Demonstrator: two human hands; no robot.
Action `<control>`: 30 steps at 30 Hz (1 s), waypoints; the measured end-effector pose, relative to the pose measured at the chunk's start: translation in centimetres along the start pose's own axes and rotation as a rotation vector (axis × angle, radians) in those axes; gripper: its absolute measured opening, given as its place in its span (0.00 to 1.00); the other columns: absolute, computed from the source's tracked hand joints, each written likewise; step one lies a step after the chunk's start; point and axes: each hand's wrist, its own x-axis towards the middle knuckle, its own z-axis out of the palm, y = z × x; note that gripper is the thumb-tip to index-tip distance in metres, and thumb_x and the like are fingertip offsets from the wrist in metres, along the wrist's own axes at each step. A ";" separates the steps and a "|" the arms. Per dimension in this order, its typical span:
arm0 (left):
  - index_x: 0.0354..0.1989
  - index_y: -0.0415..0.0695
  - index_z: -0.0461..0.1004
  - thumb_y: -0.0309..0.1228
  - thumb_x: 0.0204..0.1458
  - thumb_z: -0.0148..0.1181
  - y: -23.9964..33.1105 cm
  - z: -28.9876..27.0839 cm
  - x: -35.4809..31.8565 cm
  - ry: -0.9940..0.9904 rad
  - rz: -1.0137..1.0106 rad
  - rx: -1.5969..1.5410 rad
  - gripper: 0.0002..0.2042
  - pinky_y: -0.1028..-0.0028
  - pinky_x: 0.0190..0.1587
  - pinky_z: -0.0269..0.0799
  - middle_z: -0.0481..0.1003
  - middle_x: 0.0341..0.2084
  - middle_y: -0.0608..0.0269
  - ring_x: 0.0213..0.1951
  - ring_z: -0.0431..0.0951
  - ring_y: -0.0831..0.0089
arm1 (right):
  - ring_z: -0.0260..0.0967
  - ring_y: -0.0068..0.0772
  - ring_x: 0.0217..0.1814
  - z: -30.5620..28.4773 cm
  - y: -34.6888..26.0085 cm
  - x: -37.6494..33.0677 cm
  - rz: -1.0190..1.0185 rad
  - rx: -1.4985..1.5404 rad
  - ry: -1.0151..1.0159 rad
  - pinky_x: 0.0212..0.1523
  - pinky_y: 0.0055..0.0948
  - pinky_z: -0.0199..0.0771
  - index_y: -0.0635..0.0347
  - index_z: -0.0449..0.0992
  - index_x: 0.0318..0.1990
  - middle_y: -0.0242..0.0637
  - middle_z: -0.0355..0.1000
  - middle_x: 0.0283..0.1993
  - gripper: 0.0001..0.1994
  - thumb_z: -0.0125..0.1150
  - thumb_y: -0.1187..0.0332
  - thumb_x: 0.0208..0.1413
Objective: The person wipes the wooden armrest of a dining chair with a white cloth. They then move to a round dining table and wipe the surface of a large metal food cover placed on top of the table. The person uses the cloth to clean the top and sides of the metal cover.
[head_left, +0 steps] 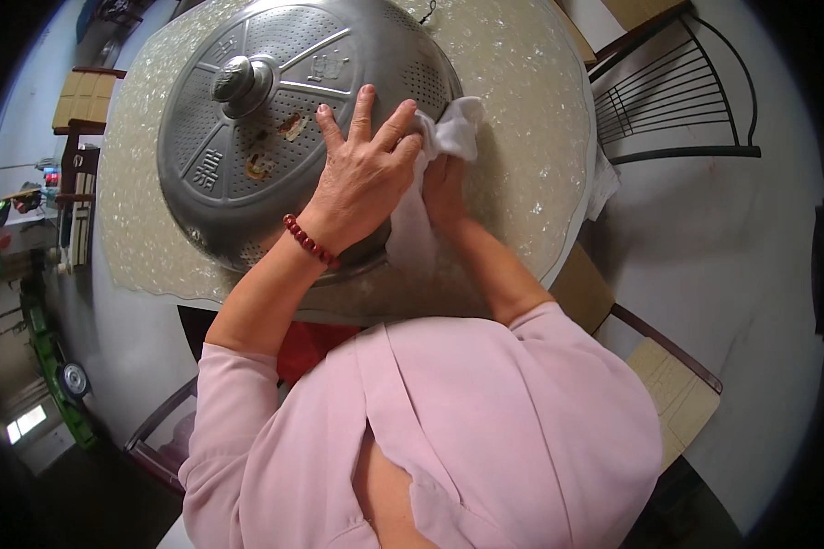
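Metal lid (279, 151) covers much of the table (531, 137), chairs (673, 393) around.

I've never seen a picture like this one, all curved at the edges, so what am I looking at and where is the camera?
There is no machine here, just a person using two bare hands. The camera is worn on the head and looks down; its wide fisheye lens bends straight edges near the rim. On the table sits a large round metal lid with small holes and a knob. The left hand, with a beaded bracelet at the wrist, is spread over the lid. The right hand holds a white cloth at the lid's edge.
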 end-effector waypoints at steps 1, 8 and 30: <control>0.42 0.45 0.69 0.26 0.48 0.55 -0.1 0.0 -0.1 0.024 -0.004 -0.033 0.11 0.30 0.56 0.46 0.60 0.62 0.60 0.66 0.51 0.45 | 0.61 0.51 0.60 0.4 -1.7 -0.4 -0.094 -0.121 -0.013 0.65 0.44 0.51 0.63 0.68 0.54 0.49 0.66 0.55 0.22 0.38 0.55 0.64; 0.37 0.39 0.63 0.19 0.44 0.53 0.0 0.0 -0.8 0.113 -0.065 -0.125 0.11 0.36 0.60 0.46 0.59 0.59 0.40 0.65 0.55 0.49 | 0.64 0.51 0.56 1.5 -0.2 9.2 -0.696 -0.835 -0.321 0.62 0.47 0.56 0.60 0.72 0.48 0.45 0.70 0.49 0.16 0.53 0.66 0.52; 0.50 0.51 0.73 0.27 0.45 0.57 -0.8 2.3 -6.9 0.355 -0.486 0.157 0.20 0.36 0.58 0.47 0.69 0.56 0.57 0.59 0.63 0.45 | 0.24 0.60 0.75 5.3 -4.9 10.5 -0.394 -1.134 -0.704 0.66 0.70 0.24 0.45 0.62 0.64 0.41 0.52 0.70 0.29 0.44 0.49 0.55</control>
